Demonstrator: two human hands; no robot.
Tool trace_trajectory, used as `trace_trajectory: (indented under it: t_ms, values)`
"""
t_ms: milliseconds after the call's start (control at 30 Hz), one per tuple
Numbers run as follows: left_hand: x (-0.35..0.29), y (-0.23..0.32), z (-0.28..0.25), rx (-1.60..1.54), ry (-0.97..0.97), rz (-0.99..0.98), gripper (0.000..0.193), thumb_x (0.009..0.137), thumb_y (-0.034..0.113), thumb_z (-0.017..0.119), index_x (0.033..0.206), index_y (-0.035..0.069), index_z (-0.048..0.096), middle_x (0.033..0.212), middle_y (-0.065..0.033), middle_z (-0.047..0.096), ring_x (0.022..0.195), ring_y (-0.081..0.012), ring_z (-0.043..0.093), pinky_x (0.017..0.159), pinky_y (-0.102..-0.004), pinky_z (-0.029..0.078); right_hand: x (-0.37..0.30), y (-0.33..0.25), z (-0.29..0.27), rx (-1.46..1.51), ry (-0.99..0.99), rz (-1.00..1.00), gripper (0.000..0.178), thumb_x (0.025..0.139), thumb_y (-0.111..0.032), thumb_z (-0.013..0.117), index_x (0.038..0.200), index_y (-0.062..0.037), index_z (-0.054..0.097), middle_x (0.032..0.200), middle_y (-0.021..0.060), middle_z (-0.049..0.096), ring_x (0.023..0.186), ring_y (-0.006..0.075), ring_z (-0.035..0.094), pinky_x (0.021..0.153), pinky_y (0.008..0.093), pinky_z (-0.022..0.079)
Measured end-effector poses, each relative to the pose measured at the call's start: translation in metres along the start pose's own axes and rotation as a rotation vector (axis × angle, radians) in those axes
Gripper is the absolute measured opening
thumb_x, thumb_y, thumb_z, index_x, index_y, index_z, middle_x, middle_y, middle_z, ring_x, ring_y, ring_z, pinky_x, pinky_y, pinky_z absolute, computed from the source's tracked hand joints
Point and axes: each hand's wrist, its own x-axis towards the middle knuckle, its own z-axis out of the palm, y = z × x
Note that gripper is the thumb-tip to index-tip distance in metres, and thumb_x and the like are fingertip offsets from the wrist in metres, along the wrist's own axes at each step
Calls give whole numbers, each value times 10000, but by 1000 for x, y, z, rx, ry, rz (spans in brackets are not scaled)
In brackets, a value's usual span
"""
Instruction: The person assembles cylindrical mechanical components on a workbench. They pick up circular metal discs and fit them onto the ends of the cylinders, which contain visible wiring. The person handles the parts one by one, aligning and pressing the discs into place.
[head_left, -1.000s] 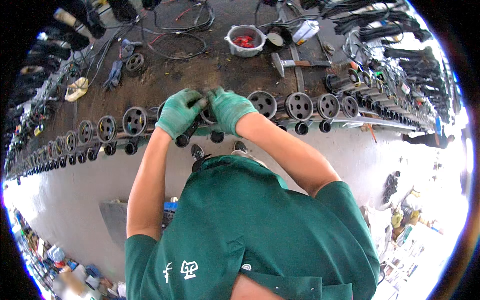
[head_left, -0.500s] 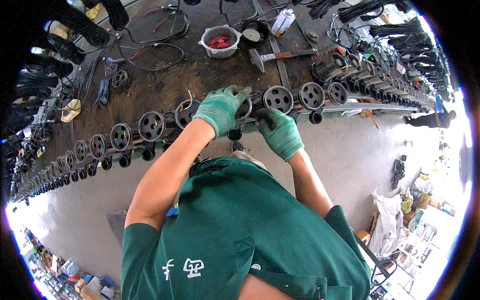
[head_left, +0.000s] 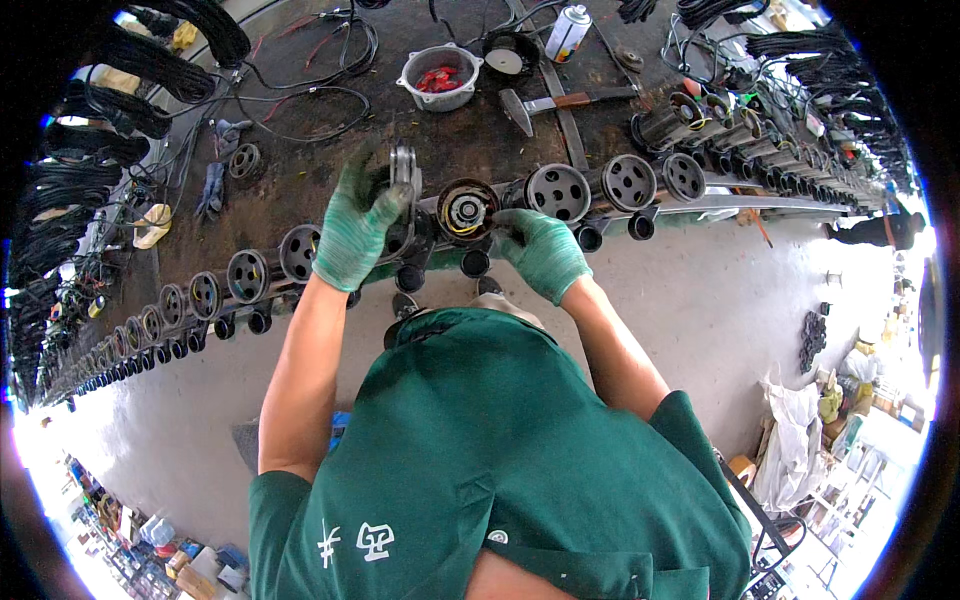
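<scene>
My left hand [head_left: 362, 215], in a green glove with dark fingertips, grips a grey round metal end cover [head_left: 403, 172], seen nearly edge-on above the bench edge. Right of it stands an uncovered round motor housing [head_left: 467, 208], its mouth toward me, showing a pale ring-shaped centre and yellow wire inside. The gloved fingers of my right hand [head_left: 540, 248] are bent together at that housing's right rim; whatever they pinch is hidden. Beside it, a neighbouring housing wears a cover with several holes [head_left: 558, 192].
A long row of similar housings [head_left: 247, 275] lines the bench edge both ways. Farther back on the dark bench [head_left: 300, 170] are a grey bowl of red pieces [head_left: 440, 80], a hammer [head_left: 560, 102], a spray can [head_left: 568, 33] and loose cables [head_left: 370, 50]. Bundled black cables [head_left: 190, 55] surround the far side.
The end cover has come off the middle housing and moved left and up in my left hand, exposing the inside. My right hand has shifted slightly left and down, to the housing's rim.
</scene>
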Motion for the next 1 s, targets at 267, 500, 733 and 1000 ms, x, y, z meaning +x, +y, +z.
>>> trace_trajectory:
  t_ms: [267, 500, 733, 1000]
  values:
    - [-3, -9, 15, 15, -70, -75, 795, 958, 276, 789, 1596, 101, 347, 1384, -88, 598, 1225, -173, 591, 1082, -337, 469, 13, -18, 29, 24, -56, 167, 377, 953, -366, 695, 1234, -117, 728, 1096, 203, 745, 1021, 405, 704, 873, 468, 570]
    - [7, -10, 6, 101, -95, -64, 651, 1036, 413, 644, 1546, 63, 439, 1482, -91, 562, 1301, -196, 575, 1105, -352, 471, 12, -14, 54, 232, 13, 75, 303, 951, -159, 708, 1240, -71, 729, 1093, 173, 759, 973, 316, 735, 856, 381, 574]
    - [14, -16, -8, -153, -34, -225, 551, 1042, 433, 619, 1479, 112, 519, 1350, -68, 638, 1178, -178, 639, 1006, -355, 548, 22, -31, 47, -173, -23, -188, 307, 909, -164, 698, 1210, -169, 755, 1100, 146, 708, 951, 387, 692, 837, 469, 562]
    - [1, 5, -6, -210, 81, -160, 505, 1022, 447, 614, 1368, 79, 607, 1285, -73, 665, 1143, -194, 662, 980, -367, 560, 56, -32, 32, -119, -258, -198, 290, 876, -226, 721, 1143, -127, 776, 1094, 162, 737, 1009, 384, 696, 900, 448, 558]
